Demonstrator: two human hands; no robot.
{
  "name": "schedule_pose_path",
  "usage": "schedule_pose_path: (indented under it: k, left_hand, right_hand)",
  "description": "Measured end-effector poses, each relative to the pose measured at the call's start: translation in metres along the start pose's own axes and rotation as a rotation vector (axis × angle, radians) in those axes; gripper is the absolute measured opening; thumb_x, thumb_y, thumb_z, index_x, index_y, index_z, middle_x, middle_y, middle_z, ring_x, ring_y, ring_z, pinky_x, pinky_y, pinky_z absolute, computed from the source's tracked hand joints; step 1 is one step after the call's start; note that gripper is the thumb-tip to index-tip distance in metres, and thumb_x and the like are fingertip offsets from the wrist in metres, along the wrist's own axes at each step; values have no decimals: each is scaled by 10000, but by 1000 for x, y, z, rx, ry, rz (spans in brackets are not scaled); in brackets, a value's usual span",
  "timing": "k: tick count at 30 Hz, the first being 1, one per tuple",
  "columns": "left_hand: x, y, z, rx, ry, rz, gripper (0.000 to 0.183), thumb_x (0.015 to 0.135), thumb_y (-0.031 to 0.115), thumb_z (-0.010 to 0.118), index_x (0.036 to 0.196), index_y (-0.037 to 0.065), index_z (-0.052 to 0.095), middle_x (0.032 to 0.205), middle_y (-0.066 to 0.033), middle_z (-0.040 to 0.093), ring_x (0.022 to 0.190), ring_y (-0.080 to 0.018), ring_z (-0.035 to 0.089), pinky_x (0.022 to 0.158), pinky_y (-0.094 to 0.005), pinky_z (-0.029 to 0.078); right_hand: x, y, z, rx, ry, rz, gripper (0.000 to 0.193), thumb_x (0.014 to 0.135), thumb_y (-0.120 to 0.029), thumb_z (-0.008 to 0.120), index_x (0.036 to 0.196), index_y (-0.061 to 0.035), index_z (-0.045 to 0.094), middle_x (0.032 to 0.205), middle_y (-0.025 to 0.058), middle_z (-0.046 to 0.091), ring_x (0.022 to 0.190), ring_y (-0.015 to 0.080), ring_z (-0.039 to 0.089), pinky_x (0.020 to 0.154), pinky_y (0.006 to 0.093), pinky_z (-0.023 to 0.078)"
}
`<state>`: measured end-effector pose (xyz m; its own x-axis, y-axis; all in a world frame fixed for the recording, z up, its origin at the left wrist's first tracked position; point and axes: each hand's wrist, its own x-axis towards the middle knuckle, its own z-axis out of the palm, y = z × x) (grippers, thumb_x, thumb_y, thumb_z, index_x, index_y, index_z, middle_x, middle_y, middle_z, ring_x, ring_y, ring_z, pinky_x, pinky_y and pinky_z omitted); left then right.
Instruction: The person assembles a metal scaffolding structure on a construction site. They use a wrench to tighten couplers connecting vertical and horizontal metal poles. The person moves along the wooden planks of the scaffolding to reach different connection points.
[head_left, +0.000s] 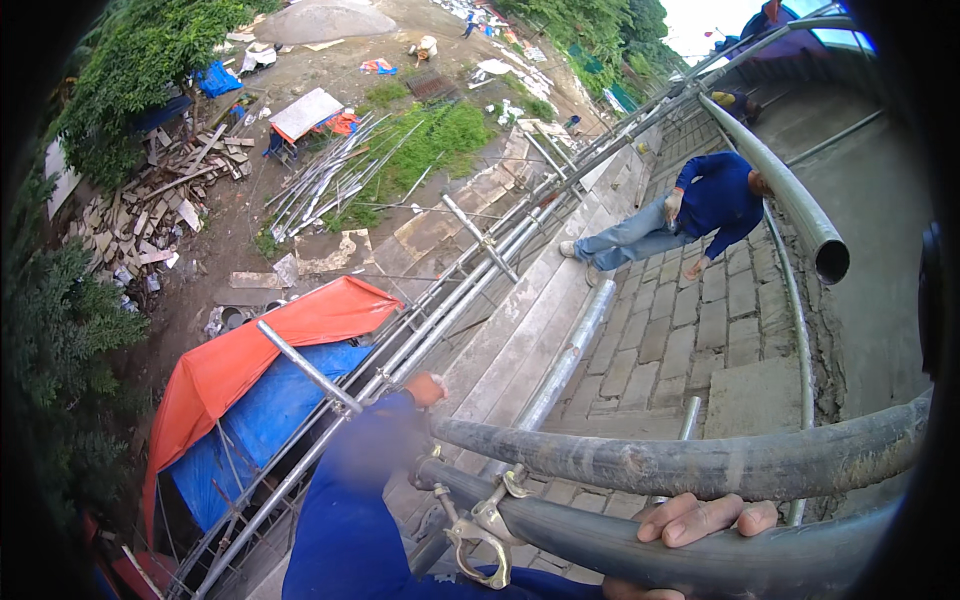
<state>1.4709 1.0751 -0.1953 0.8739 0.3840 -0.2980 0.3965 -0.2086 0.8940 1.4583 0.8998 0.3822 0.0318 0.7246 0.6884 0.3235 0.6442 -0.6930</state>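
Observation:
The fingers of my right hand (705,520) curl over the lower dark steel pipe (590,530), and more of the hand shows beneath it. Just above runs the upper dark pipe (680,460), roughly parallel. A scaffold clamp (495,520) sits on the lower pipe, its loose jaw hanging open below. My left arm, in a blue sleeve, reaches forward past the left ends of the pipes. Small in view, my left hand (425,389) has its fingers bent closed beside the outer scaffold rails (440,325); what it holds, if anything, cannot be made out.
A co-worker in blue (715,205) stands on the plank walkway (520,345) beside a block wall (670,330). An open-ended pipe (785,190) slants overhead at right. Beyond the rails, the ground lies far below, with an orange tarp (230,350) and loose poles (325,170).

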Motion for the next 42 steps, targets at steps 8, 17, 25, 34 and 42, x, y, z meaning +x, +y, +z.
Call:
schedule_pose_path:
  k: [8, 17, 25, 34, 42]
  left_hand:
    - [-32, -48, -18, -607, 329, 57, 145, 891, 138, 639, 913, 100, 777, 870, -36, 755, 870, -139, 677, 827, -312, 525]
    - [-119, -138, 61, -332, 384, -361, 138, 936, 134, 531, 998, 108, 652, 630, -37, 557, 444, -156, 513, 386, -346, 374]
    - [-239, -43, 37, -524, 291, -419, 170, 992, 170, 515, 1016, 95, 666, 652, -39, 554, 467, -150, 502, 395, -339, 366]
    - [-328, 12, 44, -176, 548, -93, 302, 1034, 245, 507, 1027, -7, 672, 970, -155, 687, 929, -288, 658, 854, -402, 501]
    - [-385, 164, 6, -209, 798, -71, 247, 951, 164, 664, 1152, 21, 679, 1047, -174, 706, 944, -330, 695, 849, -390, 532]
  right_hand:
    - [-12, 6, 19, -266, 201, 67, 478, 975, -256, 700, 1263, -89, 357, 1002, 132, 519, 794, 209, 605, 655, 314, 598]
    - [13, -9, 16, 86, -113, -26, 700, 935, -156, 721, 1517, 16, 373, 1316, 253, 542, 1091, 332, 584, 833, 454, 510]
    - [-22, 19, 12, -330, 184, -209, 540, 969, -228, 656, 1362, -522, 432, 1430, 233, 308, 962, 219, 580, 675, 283, 544]
    - [-16, 22, 8, -450, 79, -369, 530, 1045, -260, 566, 1484, -466, 352, 1472, 296, 339, 965, 200, 603, 651, 277, 545]
    - [-7, 27, 13, -408, 72, -461, 493, 1070, -288, 544, 1510, -389, 346, 1440, 308, 383, 929, 206, 617, 626, 288, 558]
